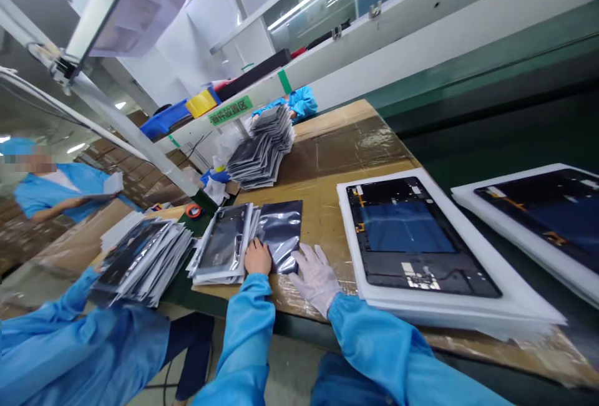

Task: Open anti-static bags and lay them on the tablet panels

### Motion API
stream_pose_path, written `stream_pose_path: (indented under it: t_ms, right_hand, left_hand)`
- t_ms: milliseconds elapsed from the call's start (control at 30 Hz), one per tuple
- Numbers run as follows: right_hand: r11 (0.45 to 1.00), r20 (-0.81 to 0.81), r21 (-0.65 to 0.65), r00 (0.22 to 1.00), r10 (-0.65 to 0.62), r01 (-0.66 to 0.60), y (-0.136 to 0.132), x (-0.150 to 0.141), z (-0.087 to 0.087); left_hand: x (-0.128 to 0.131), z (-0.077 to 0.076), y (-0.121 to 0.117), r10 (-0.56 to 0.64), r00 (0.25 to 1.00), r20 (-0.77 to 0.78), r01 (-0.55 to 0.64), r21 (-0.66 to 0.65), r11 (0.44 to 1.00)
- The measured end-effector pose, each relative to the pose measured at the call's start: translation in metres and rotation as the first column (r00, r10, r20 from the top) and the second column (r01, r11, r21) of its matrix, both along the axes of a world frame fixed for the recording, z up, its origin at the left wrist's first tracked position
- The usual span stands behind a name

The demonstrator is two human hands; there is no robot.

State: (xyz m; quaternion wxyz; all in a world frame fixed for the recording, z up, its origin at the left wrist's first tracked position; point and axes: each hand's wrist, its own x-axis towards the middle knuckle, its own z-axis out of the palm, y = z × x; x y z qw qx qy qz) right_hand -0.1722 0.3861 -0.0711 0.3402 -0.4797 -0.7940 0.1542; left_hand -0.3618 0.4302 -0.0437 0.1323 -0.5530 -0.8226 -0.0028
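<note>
My left hand (257, 256) is bare and rests with curled fingers on the near edge of a dark anti-static bag (281, 231) lying flat on the cardboard-covered bench (327, 206). Whether it grips the bag I cannot make out. My right hand (316, 275), in a white glove, lies flat with fingers spread on the bench just right of that bag, holding nothing. A stack of bagged panels (224, 244) sits directly left of my left hand. To the right, a black tablet back panel (416, 237) lies in a white foam tray (468, 306).
A second foam tray with a panel (538, 219) rides on the dark green conveyor (491, 138). A taller heap of bags (264, 147) stands farther back. A neighbour in a blue sleeve (70, 325) holds another pile (140, 259). Another blue-coated person (51, 191) stands at left.
</note>
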Motion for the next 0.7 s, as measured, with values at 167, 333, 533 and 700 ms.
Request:
stream_pose_path:
  t_ms: [167, 333, 533, 700]
  right_hand:
    - [0.997, -0.003, -0.015, 0.997, 0.075, -0.076, -0.009, 0.004, -0.003]
    - [0.994, 0.016, -0.018, 0.994, 0.106, -0.106, -0.014, 0.006, -0.010]
    - [0.987, 0.002, 0.030, 0.988, 0.155, -0.155, -0.014, 0.006, -0.013]
    - [0.994, -0.026, 0.021, 0.994, 0.109, -0.109, -0.013, 0.004, -0.013]
  left_hand:
    - [0.014, 0.016, 0.014, 0.083, 0.996, 0.033, -0.082, -0.054, 0.995]
    - [0.023, 0.016, 0.022, 0.214, 0.973, 0.092, -0.211, -0.043, 0.977]
    - [0.024, 0.011, 0.023, 0.293, 0.944, 0.150, -0.294, -0.017, 0.956]
    - [0.016, 0.016, 0.025, 0.284, 0.934, 0.215, -0.284, -0.033, 0.958]
